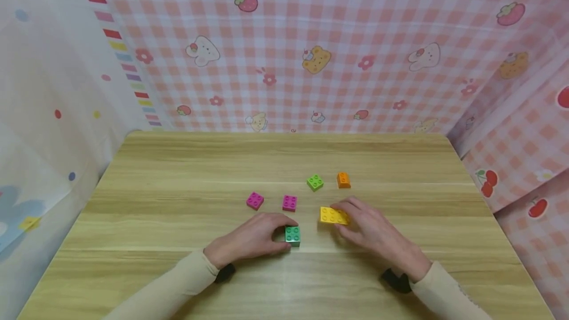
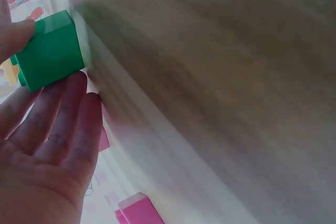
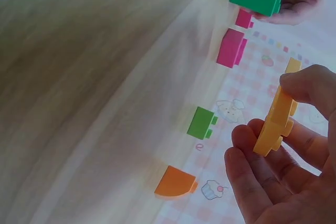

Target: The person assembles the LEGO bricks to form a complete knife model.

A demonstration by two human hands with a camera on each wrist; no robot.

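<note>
Between the thumb and fingers of my left hand [image 1: 255, 237] is a green brick [image 1: 292, 236] with studs on top, at the near middle of the table. The left wrist view shows this green brick [image 2: 51, 51] pinched, its base close to the tabletop. My right hand [image 1: 372, 226] pinches a flat yellow brick [image 1: 331, 215], longer than the others, to the right of the green one. In the right wrist view the yellow brick [image 3: 278, 114] is raised off the table, studs facing away from the wood. Part of it is hidden by my right fingers.
Two magenta bricks [image 1: 255, 200] lie beyond my left hand. Farther back are a lime green brick [image 1: 315, 182] and an orange brick [image 1: 343, 180] with a curved side. A checked cloth [image 1: 284, 88] hangs behind the wooden table [image 1: 178, 162].
</note>
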